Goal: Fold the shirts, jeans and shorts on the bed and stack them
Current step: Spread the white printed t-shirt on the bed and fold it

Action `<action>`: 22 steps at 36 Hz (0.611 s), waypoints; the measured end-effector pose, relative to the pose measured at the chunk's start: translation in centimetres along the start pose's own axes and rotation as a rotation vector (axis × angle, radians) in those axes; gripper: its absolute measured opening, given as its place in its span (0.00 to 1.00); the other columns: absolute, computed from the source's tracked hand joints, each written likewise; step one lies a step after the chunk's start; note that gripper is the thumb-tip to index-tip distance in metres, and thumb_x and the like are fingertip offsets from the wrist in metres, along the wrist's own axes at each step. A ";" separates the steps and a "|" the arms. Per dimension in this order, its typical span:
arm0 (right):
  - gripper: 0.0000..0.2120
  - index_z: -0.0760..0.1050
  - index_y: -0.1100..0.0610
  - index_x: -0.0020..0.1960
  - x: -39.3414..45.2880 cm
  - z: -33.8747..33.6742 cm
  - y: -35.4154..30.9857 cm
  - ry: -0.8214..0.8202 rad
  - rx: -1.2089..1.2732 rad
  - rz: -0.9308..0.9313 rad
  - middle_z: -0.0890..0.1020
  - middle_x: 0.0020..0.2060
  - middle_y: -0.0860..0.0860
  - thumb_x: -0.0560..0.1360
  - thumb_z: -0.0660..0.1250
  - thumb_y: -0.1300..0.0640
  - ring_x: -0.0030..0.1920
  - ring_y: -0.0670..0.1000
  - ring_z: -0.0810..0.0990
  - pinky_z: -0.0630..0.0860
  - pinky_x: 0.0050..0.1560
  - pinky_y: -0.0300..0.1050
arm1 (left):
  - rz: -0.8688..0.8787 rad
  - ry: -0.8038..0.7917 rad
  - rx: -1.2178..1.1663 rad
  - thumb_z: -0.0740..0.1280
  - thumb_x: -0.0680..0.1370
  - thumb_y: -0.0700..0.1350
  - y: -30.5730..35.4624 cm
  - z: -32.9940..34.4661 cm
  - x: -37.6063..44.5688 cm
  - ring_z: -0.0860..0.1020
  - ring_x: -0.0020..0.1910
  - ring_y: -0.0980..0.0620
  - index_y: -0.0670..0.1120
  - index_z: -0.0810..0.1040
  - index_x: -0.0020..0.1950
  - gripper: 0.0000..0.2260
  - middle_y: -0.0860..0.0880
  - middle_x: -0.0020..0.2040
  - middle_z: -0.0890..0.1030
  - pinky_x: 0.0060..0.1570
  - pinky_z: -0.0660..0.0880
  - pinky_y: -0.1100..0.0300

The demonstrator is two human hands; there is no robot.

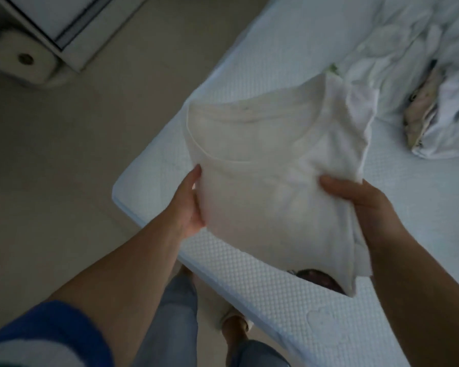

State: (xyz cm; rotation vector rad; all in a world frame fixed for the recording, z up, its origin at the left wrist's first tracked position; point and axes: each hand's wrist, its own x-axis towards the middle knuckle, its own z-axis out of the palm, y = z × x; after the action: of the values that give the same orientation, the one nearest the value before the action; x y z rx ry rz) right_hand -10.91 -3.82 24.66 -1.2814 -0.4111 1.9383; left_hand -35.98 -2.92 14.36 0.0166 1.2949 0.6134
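Note:
A folded white T-shirt [270, 165] hangs in the air above the near corner of the bed [263, 295], collar facing away from me. My left hand [190, 205] grips its left edge, thumb on top. My right hand [361, 205] grips the right edge, thumb over the cloth, fingers hidden beneath. A small dark garment [319, 280] shows on the mattress just below the shirt's lower edge, mostly hidden.
A heap of crumpled white clothes [408, 62] with a patterned piece [419, 107] lies at the bed's far right. Beige floor [64, 154] spreads to the left, with a white furniture unit [64, 27] at the top left. My legs stand by the bed corner.

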 end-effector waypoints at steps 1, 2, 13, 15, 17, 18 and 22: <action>0.14 0.82 0.60 0.52 0.9 -0.6 -0.1 -0.007 0.007 0.039 0.83 0.48 0.60 0.69 0.64 0.58 0.47 0.62 0.83 0.80 0.40 0.54 | -0.032 -0.069 -0.013 0.64 0.67 0.68 0.7 -0.3 0.6 0.80 0.56 0.46 0.49 0.79 0.61 0.31 0.47 0.58 0.81 0.51 0.76 0.49; 0.13 0.83 0.59 0.49 2.0 -1.3 0.1 0.013 0.006 0.083 0.84 0.48 0.60 0.70 0.64 0.57 0.46 0.61 0.83 0.80 0.38 0.53 | -0.046 -0.105 0.001 0.64 0.65 0.70 1.2 -0.6 1.4 0.80 0.55 0.46 0.50 0.81 0.59 0.32 0.46 0.57 0.82 0.48 0.77 0.49; 0.04 0.76 0.55 0.46 12.7 -7.9 8.4 0.703 -0.504 0.323 0.81 0.52 0.57 0.75 0.67 0.54 0.48 0.54 0.79 0.74 0.55 0.50 | 0.029 0.159 0.776 0.68 0.76 0.48 4.7 -5.0 11.2 0.81 0.46 0.41 0.42 0.80 0.45 0.09 0.38 0.47 0.82 0.53 0.77 0.48; 0.11 0.77 0.57 0.52 13.3 -7.3 8.9 0.739 -0.525 0.313 0.81 0.52 0.55 0.74 0.68 0.51 0.52 0.55 0.79 0.74 0.58 0.53 | 0.067 0.147 0.898 0.67 0.75 0.51 5.2 -5.1 11.9 0.81 0.45 0.42 0.42 0.80 0.46 0.12 0.41 0.44 0.82 0.49 0.77 0.50; 0.18 0.76 0.58 0.59 13.8 -6.5 9.2 0.751 -0.579 0.315 0.80 0.53 0.52 0.74 0.67 0.48 0.55 0.55 0.77 0.73 0.59 0.55 | 0.124 0.176 1.034 0.67 0.74 0.54 5.4 -5.0 12.4 0.78 0.39 0.50 0.45 0.78 0.45 0.12 0.49 0.40 0.80 0.38 0.72 0.59; 0.18 0.75 0.58 0.59 14.1 -6.2 9.4 0.763 -0.601 0.309 0.80 0.51 0.51 0.75 0.66 0.48 0.54 0.54 0.77 0.73 0.56 0.54 | 0.149 0.202 1.057 0.67 0.74 0.55 5.4 -4.8 12.5 0.76 0.37 0.54 0.47 0.78 0.46 0.11 0.52 0.39 0.78 0.34 0.69 0.62; 0.17 0.71 0.57 0.62 14.9 -6.1 10.2 0.835 -0.612 0.302 0.78 0.48 0.49 0.75 0.65 0.51 0.50 0.52 0.74 0.68 0.50 0.50 | 0.150 0.264 0.877 0.70 0.73 0.50 5.2 -3.9 12.7 0.78 0.44 0.49 0.41 0.79 0.54 0.15 0.48 0.47 0.81 0.40 0.73 0.59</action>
State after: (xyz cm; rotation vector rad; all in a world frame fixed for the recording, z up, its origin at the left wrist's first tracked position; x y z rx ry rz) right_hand -12.83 -0.35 6.00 -2.5112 -0.3929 1.3321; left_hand -39.93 5.73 3.67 0.7793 1.7449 0.1305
